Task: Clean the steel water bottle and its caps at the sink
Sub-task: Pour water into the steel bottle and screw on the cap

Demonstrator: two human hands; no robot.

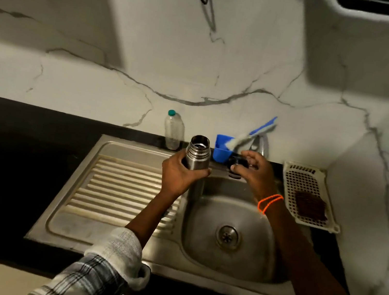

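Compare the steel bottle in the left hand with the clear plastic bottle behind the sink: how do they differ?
The steel bottle is opaque metal; the plastic bottle is see-through. The steel bottle is uncapped, its mouth open, while the plastic bottle wears a teal cap. The left hand grips the steel bottle over the sink; the plastic bottle stands untouched at the wall. Both are upright.
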